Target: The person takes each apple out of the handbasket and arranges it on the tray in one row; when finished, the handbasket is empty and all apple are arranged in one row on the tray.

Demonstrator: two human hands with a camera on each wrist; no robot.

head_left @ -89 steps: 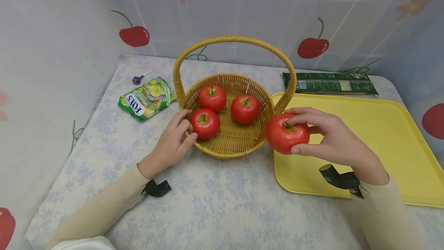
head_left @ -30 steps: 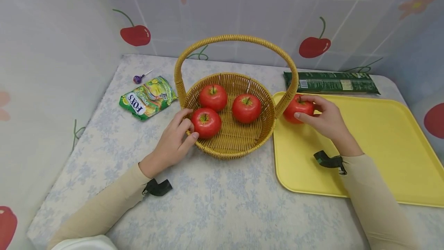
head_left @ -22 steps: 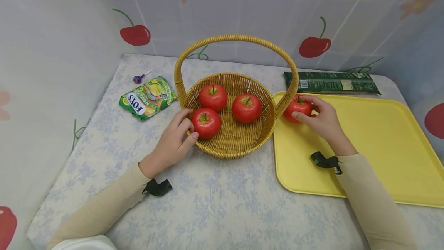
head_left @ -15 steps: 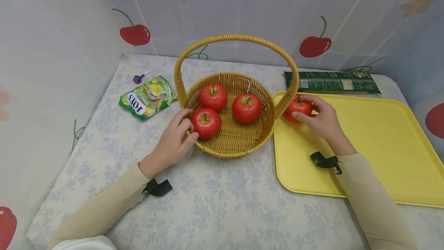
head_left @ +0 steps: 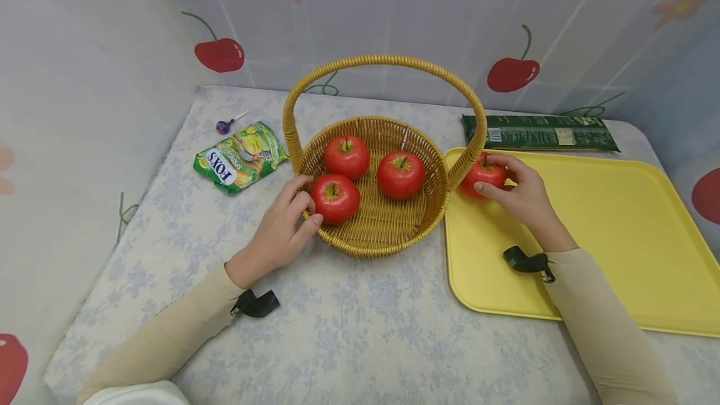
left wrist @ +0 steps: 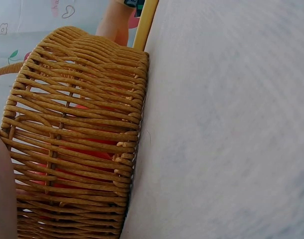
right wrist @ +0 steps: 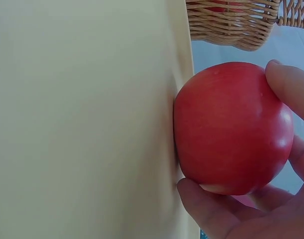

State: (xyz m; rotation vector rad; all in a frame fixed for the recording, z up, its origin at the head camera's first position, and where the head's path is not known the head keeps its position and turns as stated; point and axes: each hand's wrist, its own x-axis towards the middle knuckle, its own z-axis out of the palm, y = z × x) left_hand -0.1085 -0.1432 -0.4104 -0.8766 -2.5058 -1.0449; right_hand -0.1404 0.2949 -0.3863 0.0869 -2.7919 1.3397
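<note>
My right hand [head_left: 523, 195] holds a red apple [head_left: 478, 181] on the back left corner of the yellow tray [head_left: 585, 255]. The right wrist view shows thumb and fingers spread round the apple [right wrist: 229, 129], which touches the tray's surface. My left hand [head_left: 272, 233] grips the left rim of a wicker basket [head_left: 388, 224], fingers over the edge. Three more red apples lie inside: one at the back left [head_left: 345, 158], another at the front left [head_left: 335, 199] beside my left fingertips, and a third to the right [head_left: 401, 175]. The basket's weave [left wrist: 77, 134] fills much of the left wrist view.
The tall basket handle [head_left: 385, 61] arches overhead, its right side just beside the held apple. Left of the basket lie a green FOX'S candy bag [head_left: 242, 158] and a purple lollipop [head_left: 224, 127]. Behind the tray is a long dark green packet [head_left: 540, 132], close to the wall.
Over three seconds, my right hand has carried the apple back and slightly right, down onto the tray's corner. It has barely moved in the last half second. My left hand stays at the basket rim.
</note>
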